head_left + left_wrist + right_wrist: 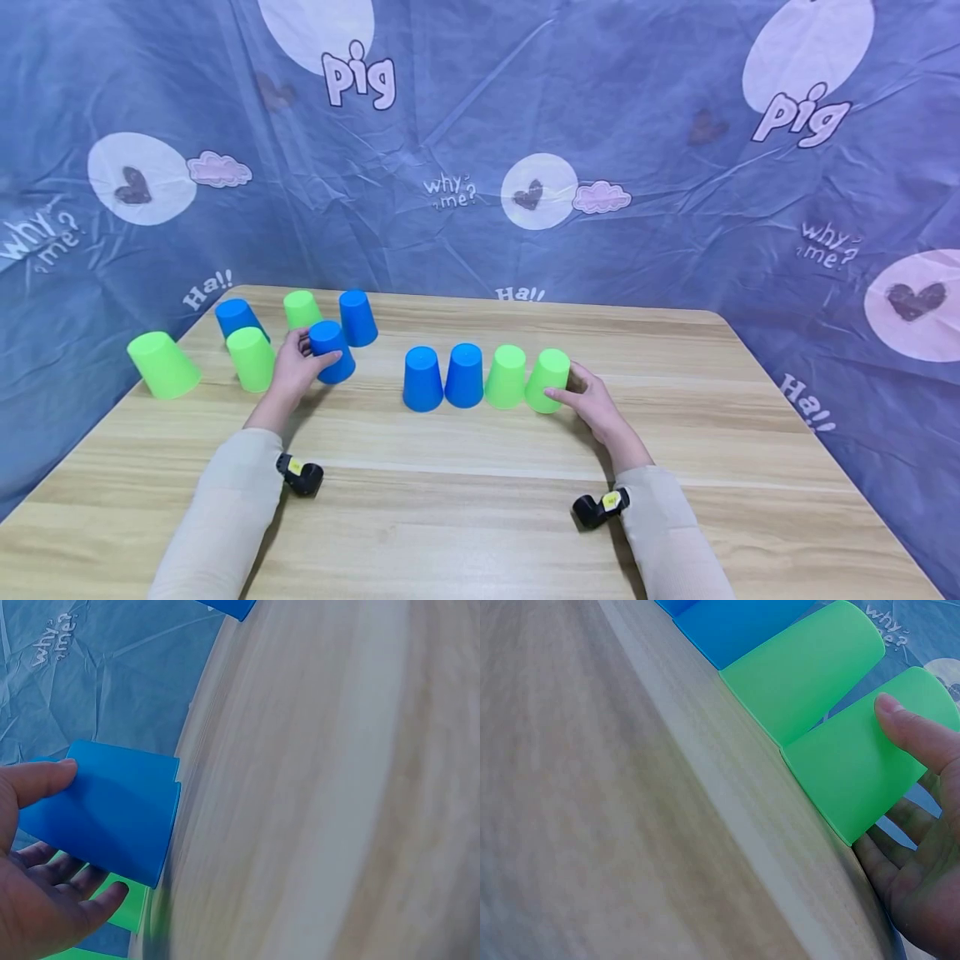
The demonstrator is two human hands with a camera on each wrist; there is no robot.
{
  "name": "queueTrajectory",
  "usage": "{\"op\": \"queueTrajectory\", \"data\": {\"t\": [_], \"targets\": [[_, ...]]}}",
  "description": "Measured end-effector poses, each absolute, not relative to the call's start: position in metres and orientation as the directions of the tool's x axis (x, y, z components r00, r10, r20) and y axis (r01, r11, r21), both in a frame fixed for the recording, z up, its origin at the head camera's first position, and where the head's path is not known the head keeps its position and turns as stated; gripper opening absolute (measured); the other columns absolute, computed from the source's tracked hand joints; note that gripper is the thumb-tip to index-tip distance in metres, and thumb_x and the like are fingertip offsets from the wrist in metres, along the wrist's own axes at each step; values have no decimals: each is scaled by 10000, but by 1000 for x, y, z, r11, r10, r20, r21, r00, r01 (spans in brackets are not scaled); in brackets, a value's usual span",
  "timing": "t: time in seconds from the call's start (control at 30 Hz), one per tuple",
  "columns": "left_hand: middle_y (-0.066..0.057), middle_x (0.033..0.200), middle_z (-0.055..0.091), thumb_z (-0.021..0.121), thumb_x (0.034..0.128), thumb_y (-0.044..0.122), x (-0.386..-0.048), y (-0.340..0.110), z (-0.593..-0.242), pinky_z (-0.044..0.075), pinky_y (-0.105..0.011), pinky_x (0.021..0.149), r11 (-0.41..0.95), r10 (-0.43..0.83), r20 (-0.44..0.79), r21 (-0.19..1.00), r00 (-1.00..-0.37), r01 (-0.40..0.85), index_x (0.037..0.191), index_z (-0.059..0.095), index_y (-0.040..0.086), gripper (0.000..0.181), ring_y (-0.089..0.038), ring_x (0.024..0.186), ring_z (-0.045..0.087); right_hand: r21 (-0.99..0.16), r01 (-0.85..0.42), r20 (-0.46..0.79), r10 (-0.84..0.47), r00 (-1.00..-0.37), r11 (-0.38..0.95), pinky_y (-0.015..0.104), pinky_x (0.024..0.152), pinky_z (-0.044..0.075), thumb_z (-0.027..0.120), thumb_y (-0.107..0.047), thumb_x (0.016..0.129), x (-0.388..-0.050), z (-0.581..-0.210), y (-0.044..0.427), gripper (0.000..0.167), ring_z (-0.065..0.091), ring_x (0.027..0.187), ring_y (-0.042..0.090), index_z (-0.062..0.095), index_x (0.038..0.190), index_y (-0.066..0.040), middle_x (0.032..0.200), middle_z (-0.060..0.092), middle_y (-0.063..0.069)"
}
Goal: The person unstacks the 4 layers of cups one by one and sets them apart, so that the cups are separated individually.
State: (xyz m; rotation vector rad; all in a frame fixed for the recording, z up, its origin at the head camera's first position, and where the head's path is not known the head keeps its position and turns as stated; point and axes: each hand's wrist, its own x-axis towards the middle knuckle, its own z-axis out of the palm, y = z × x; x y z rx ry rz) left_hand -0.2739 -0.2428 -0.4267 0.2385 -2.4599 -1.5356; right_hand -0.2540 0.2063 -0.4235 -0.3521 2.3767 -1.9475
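My left hand (296, 368) is around an upside-down blue cup (332, 353), thumb on its near side and fingers partly hidden behind it. In the left wrist view that blue cup (112, 817) overlaps another blue one behind. Farther right, my right hand (596, 406) holds a green cup (548, 382), the last in a row on the table. The right wrist view shows the thumb flat against this green cup (870, 761), fingers at its far side. Beside it in the row stand another green cup (506, 377) and two blue cups, a left one (423, 380) and a right one (465, 377).
Around my left hand stand more upturned cups: a large-looking green one (163, 365), another green one (252, 359), a blue one (238, 317), a far green one (302, 308) and a far blue one (358, 318). A patterned blue cloth (450, 250) hangs behind the wooden table (450, 517).
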Motion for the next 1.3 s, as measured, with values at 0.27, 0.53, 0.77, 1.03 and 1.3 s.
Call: {"op": "queueTrajectory", "data": {"t": [0.27,0.53,0.77,1.03,1.3], "targets": [[-235,1325,258,650,715,445,-270,-242,-415,269,-510,929,441,-248,144,897,-958,20,1355,150,21,915,-377,1194,256,-973,-138,98,-215,-972,183,404,975,240,669,-152,744,-252,-421,206,615,381,1140,275,384,1277,-36,1240,432,168],[-156,1310,316,662,558,622,-287,-253,-427,268,-508,928,445,-272,253,889,-928,112,1340,220,74,1052,-337,1179,292,-974,-138,100,-208,-973,181,386,978,241,674,-153,740,-253,-423,206,609,383,1141,263,397,1269,-39,1238,438,161],[-109,1299,341,648,695,485,-276,-244,-404,251,-446,957,475,-261,328,863,-908,175,1325,252,97,840,-276,1184,303,-973,-139,101,-206,-973,181,388,975,245,678,-158,733,-253,-423,206,612,386,1138,265,402,1265,-37,1234,440,161],[-158,1263,390,651,765,295,-236,-202,-354,232,-393,984,397,-243,391,875,-888,276,1284,324,51,659,-266,1182,323,-972,-138,100,-198,-975,191,397,968,257,690,-178,718,-253,-424,206,628,394,1130,268,407,1263,-47,1225,452,151],[-163,1244,406,656,771,221,-221,-177,-342,273,-406,960,341,-156,397,881,-905,328,1254,334,22,615,-257,1159,351,-974,-137,100,-202,-974,179,396,966,260,687,-157,721,-254,-424,207,624,396,1128,271,403,1264,-36,1230,447,159]]}}
